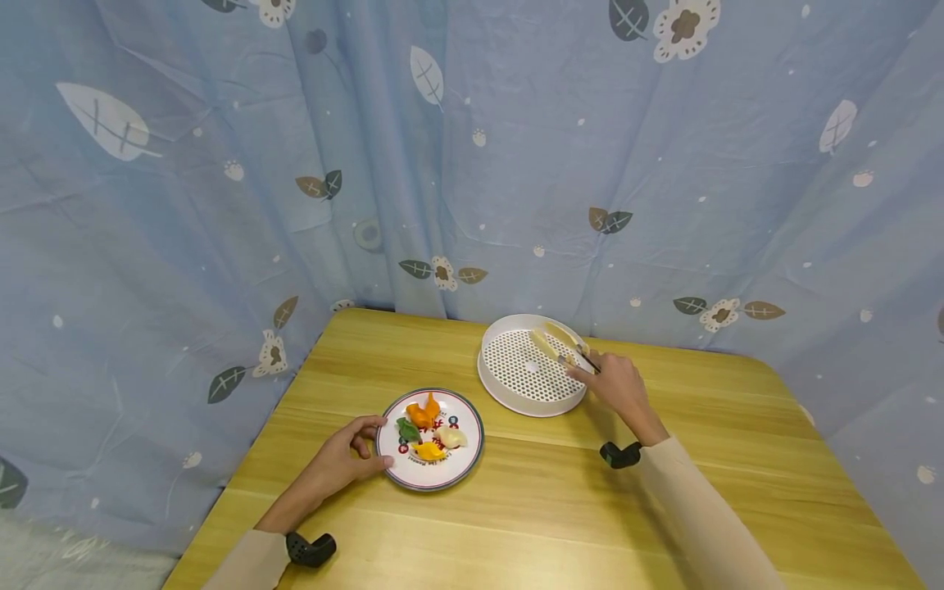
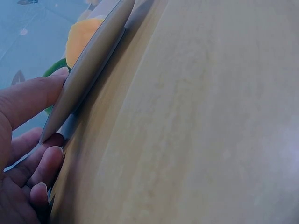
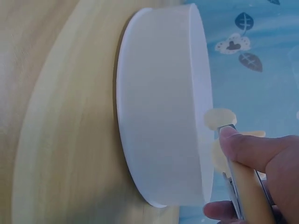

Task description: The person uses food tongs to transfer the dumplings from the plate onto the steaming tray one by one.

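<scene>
My left hand [image 1: 342,459] holds the left rim of a round white plate [image 1: 456,467], thumb on top and fingers at the edge underneath in the left wrist view. On the plate lie small dumpling-shaped pieces: orange [image 1: 419,415], green [image 1: 407,430], yellow [image 1: 429,451] and cream [image 1: 450,437]. My right hand [image 1: 618,385] grips tongs [image 1: 544,345] with cream-coloured ends, thumb pressed along one arm in the right wrist view. The tong ends reach over a round white steamer basket [image 1: 542,407] with a perforated floor. Whether they pinch a cream piece is unclear.
Both items stand on a wooden table [image 1: 516,508], the basket near its back edge, right of and behind the plate. A blue patterned curtain [image 1: 516,164] hangs behind the table and along its sides.
</scene>
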Demonstrator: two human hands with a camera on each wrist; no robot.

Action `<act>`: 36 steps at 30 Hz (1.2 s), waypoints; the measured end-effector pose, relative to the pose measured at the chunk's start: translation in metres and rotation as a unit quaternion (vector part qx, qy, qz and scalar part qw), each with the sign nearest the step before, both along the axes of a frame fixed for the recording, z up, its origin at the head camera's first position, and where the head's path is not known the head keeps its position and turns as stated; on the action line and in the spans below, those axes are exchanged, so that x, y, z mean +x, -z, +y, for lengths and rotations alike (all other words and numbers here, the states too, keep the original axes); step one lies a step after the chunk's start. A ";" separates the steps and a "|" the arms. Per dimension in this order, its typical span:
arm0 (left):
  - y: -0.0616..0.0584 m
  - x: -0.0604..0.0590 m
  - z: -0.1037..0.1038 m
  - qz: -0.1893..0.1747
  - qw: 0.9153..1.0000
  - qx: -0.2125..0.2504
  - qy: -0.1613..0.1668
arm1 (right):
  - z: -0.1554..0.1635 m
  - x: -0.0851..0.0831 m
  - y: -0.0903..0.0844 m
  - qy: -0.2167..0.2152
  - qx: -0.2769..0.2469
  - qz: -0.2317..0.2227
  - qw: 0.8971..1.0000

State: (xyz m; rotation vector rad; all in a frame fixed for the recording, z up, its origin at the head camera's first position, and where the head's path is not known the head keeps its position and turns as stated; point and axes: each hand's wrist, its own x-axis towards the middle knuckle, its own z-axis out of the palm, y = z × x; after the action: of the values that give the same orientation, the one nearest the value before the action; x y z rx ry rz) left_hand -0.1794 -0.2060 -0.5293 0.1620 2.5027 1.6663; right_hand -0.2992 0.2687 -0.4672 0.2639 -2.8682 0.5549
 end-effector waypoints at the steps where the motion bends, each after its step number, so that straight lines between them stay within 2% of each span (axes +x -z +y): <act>1: 0.000 0.000 0.000 0.000 1.000 0.001 0.000 | 0.000 0.002 0.000 -0.005 -0.003 0.003 1.000; 10: 0.001 -0.001 0.000 -0.003 1.000 -0.010 -0.002 | -0.007 0.021 -0.006 -0.030 -0.026 0.023 0.999; 17: 0.000 -0.001 0.000 0.001 1.000 -0.002 0.002 | -0.015 0.038 -0.011 -0.056 -0.043 0.047 0.996; 27: 0.002 -0.002 0.000 -0.015 1.000 -0.012 -0.013 | -0.026 0.061 -0.008 -0.094 -0.026 0.069 0.993; 36: 0.003 -0.002 0.000 -0.011 1.000 -0.018 -0.008 | -0.037 0.080 -0.002 -0.128 -0.034 0.079 0.988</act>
State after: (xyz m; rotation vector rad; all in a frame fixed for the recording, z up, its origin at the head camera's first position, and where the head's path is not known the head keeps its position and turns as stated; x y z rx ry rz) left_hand -0.1816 -0.2064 -0.5319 0.1202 2.5235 1.6185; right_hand -0.2193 0.2321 -0.4650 0.6421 -2.6722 0.6445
